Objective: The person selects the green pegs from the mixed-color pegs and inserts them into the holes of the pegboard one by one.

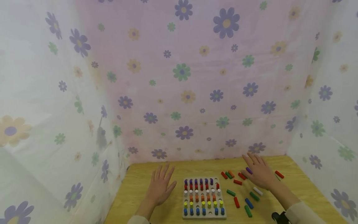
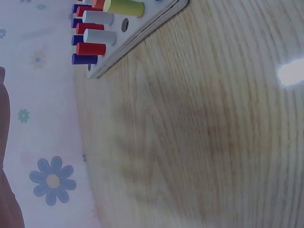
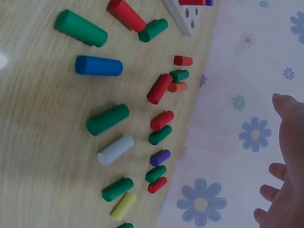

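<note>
A white pegboard (image 1: 204, 217) stands on the table with rows of purple, red, white, orange, yellow and blue pegs upright in it; a few holes are bare. To its left my left hand (image 1: 160, 189) is held with fingers spread and nothing in it. Only a sliver of that hand (image 2: 6, 156) shows in the left wrist view. My right hand (image 1: 260, 174) extends over the loose pegs on the right, fingers straight and holding nothing. A purple peg (image 3: 160, 157) lies on the table near it, apart from the hand (image 3: 290, 161) in the right wrist view.
Loose pegs lie scattered right of the board, among them a blue peg (image 1: 249, 203), a green peg (image 1: 248, 211), a white peg (image 1: 258, 191) and a yellow peg (image 3: 124, 205). Flowered sheets (image 1: 201, 77) enclose the wooden table (image 1: 167, 214) at the back and sides.
</note>
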{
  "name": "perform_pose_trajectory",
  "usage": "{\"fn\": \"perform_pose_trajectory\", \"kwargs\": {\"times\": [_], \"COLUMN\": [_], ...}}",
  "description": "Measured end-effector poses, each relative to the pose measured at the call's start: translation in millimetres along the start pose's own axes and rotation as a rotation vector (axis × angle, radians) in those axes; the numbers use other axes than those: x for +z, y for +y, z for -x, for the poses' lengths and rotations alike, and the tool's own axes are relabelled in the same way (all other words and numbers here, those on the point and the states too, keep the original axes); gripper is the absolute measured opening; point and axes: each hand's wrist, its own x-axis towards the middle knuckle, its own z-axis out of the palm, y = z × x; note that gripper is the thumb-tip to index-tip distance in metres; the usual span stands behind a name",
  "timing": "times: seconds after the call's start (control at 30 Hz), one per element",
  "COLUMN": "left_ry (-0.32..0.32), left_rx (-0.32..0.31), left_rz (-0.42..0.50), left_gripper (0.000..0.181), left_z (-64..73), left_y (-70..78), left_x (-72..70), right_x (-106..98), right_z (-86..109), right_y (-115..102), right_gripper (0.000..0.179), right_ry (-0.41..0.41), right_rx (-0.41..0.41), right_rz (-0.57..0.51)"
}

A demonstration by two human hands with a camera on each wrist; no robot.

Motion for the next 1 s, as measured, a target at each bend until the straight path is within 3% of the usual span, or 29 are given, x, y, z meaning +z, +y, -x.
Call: {"fn": "perform_pose_trajectory", "kwargs": {"times": [0.3,0.6,1.0], "left_ry": [0.011,-0.026,-0.06], "left_rx": [0.002,0.026,0.004], "left_rz": [0.124,0.235,0.308], "left_gripper": [0.061,0.06,0.055], "left_z": [17.0,25.8,37.8], "left_y": [2.5,5.2,9.4], "left_x": [10.5,28.1,37.8], "right_x": [5,6,12], "right_z": [23.6,39.9,53.0], "right_y": [-1,2,2], "right_gripper": [0.072,0.067,0.074], "right_ry": [-0.012,0.025,-0.062], "right_rx": [0.043,0.055,0.135], "right_rz": [-0.074,-0.148,-0.228]}}
